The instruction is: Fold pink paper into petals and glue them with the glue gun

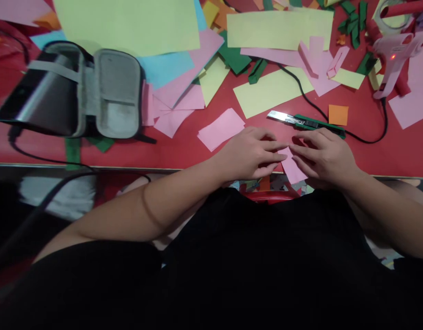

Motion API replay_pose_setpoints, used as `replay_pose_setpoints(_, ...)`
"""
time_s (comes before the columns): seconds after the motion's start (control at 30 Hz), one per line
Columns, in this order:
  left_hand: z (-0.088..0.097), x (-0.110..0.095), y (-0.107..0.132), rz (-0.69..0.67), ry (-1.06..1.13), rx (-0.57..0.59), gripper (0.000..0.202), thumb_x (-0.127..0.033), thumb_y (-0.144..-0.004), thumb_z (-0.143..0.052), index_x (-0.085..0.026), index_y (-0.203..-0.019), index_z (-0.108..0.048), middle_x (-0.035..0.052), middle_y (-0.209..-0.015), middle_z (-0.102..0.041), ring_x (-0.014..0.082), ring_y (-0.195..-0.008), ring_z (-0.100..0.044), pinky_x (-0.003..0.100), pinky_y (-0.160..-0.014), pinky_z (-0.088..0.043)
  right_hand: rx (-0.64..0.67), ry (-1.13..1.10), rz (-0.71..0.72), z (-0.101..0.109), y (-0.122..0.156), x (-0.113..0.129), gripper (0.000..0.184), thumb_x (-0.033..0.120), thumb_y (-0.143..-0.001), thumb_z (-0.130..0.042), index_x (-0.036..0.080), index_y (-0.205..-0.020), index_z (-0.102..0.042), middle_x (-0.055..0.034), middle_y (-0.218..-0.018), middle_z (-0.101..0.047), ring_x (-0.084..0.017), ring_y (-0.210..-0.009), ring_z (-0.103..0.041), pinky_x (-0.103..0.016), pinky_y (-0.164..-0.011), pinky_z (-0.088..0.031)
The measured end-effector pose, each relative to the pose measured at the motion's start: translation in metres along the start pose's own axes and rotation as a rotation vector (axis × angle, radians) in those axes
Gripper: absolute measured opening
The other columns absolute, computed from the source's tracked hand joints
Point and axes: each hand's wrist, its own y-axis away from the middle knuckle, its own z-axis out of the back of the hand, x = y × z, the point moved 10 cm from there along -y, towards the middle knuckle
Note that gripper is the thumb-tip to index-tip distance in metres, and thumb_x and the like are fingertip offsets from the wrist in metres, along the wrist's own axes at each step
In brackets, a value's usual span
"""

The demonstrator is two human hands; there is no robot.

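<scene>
A small pink paper piece point(294, 171) is between my two hands at the table's front edge, its lower end sticking out over the edge. My left hand point(254, 153) has its fingertips closed on the paper's upper left side. From the other side, the fingertips of my right hand point(326, 153) pinch its upper right part. My thumbs are mostly hidden. Just beyond my right hand lies a green box cutter point(305, 123) with its blade out, pointing left. Close to my left hand is a small stack of pink paper pieces point(221, 130).
A pink glue gun point(392, 57) with a lit red light stands at the right, its black cord point(372, 140) curving behind the cutter. An orange paper square point(338, 115) lies nearby. An open grey case point(117, 91) sits at left. Yellow sheets point(280, 30) and folded green pieces point(352, 23) cover the back.
</scene>
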Motion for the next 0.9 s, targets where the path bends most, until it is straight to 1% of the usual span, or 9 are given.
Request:
replay_pose_setpoints(0.1,0.000,0.000,-0.001,0.010,-0.001,0.006,0.035,-0.033,-0.121,-0.069,-0.034,-0.145,-0.095,0.0050,-0.155,-0.090,0.0372,-0.138,-0.082,0.059,-0.110,-0.066,0.013,0.058,0.032,0.004,0.001,0.003,0.025,0.027,-0.115,-0.082,0.027,-0.140,-0.089,-0.0119,-0.146,-0.090,-0.035,-0.117,-0.082,-0.052,-0.093,-0.065)
replay_pose_setpoints(0.23,0.000,0.000,-0.001,0.028,0.015,-0.002,0.035,-0.033,-0.120,-0.069,-0.034,-0.144,-0.095,0.0057,-0.156,-0.090,0.0377,-0.137,-0.081,0.060,-0.109,-0.064,0.017,0.106,0.037,0.014,0.002,0.003,0.019,0.027,-0.114,-0.087,0.030,-0.133,-0.088,-0.0098,-0.142,-0.093,-0.037,-0.113,-0.083,-0.053,-0.085,-0.064)
replay_pose_setpoints(0.37,0.002,0.009,-0.003,0.036,0.105,-0.042,0.032,-0.034,-0.118,-0.071,-0.036,-0.136,-0.098,0.0058,-0.150,-0.092,0.0343,-0.131,-0.083,0.056,-0.108,-0.065,-0.057,-0.009,0.087,0.020,0.001,0.003,0.013,0.027,-0.113,-0.087,0.028,-0.126,-0.089,-0.0081,-0.132,-0.095,-0.032,-0.105,-0.084,-0.051,-0.087,-0.068)
replay_pose_setpoints(0.47,0.002,0.017,-0.006,0.014,0.194,-0.081,0.031,-0.035,-0.117,-0.071,-0.039,-0.128,-0.100,0.0044,-0.142,-0.095,0.0306,-0.120,-0.085,0.053,-0.105,-0.066,-0.044,-0.118,0.050,0.009,0.000,-0.004,0.014,0.027,-0.117,-0.081,0.029,-0.125,-0.092,-0.0078,-0.123,-0.095,-0.030,-0.107,-0.085,-0.050,-0.096,-0.068)
replay_pose_setpoints(0.57,0.003,0.021,-0.007,0.041,0.233,-0.105,0.028,-0.035,-0.116,-0.071,-0.038,-0.118,-0.099,0.0034,-0.138,-0.096,0.0284,-0.114,-0.086,0.053,-0.106,-0.065,0.042,-0.105,0.016,-0.009,-0.003,-0.007,0.018,0.031,-0.121,-0.076,0.030,-0.124,-0.094,-0.0086,-0.114,-0.094,-0.029,-0.105,-0.083,-0.049,-0.094,-0.064)
replay_pose_setpoints(0.67,0.012,0.028,-0.004,0.209,0.153,-0.158,0.026,-0.036,-0.116,-0.070,-0.030,-0.111,-0.095,0.0054,-0.128,-0.096,0.0283,-0.110,-0.086,0.048,-0.100,-0.065,0.056,-0.048,0.043,-0.015,-0.005,0.000,0.022,0.030,-0.123,-0.072,0.028,-0.124,-0.094,-0.0096,-0.111,-0.091,-0.029,-0.101,-0.077,-0.046,-0.090,-0.061)
replay_pose_setpoints(0.73,0.018,0.036,0.002,0.375,0.095,-0.173,0.021,-0.039,-0.114,-0.073,-0.027,-0.113,-0.091,0.0067,-0.116,-0.094,0.0277,-0.102,-0.084,0.044,-0.088,-0.062,0.072,-0.023,0.042,-0.017,-0.006,0.005,0.024,0.027,-0.123,-0.070,0.027,-0.122,-0.093,-0.0094,-0.108,-0.088,-0.028,-0.099,-0.073,-0.046,-0.089,-0.058)
replay_pose_setpoints(0.8,0.018,0.043,0.007,0.499,0.094,-0.153,0.022,-0.045,-0.111,-0.078,-0.026,-0.119,-0.087,0.0058,-0.107,-0.091,0.0255,-0.092,-0.080,0.041,-0.078,-0.058,0.092,0.000,0.009,-0.021,-0.007,0.009,0.023,0.026,-0.121,-0.070,0.027,-0.119,-0.093,-0.0102,-0.106,-0.084,-0.028,-0.096,-0.068,-0.046,-0.088,-0.056)
replay_pose_setpoints(0.9,0.016,0.049,0.010,0.545,0.154,-0.164,0.026,-0.050,-0.110,-0.081,-0.027,-0.120,-0.085,0.0029,-0.099,-0.089,0.0213,-0.081,-0.076,0.037,-0.071,-0.055,0.092,0.019,-0.051,-0.027,-0.010,0.013,0.024,0.026,-0.120,-0.068,0.022,-0.118,-0.092,-0.0131,-0.105,-0.080,-0.030,-0.095,-0.063,-0.048,-0.089,-0.056)
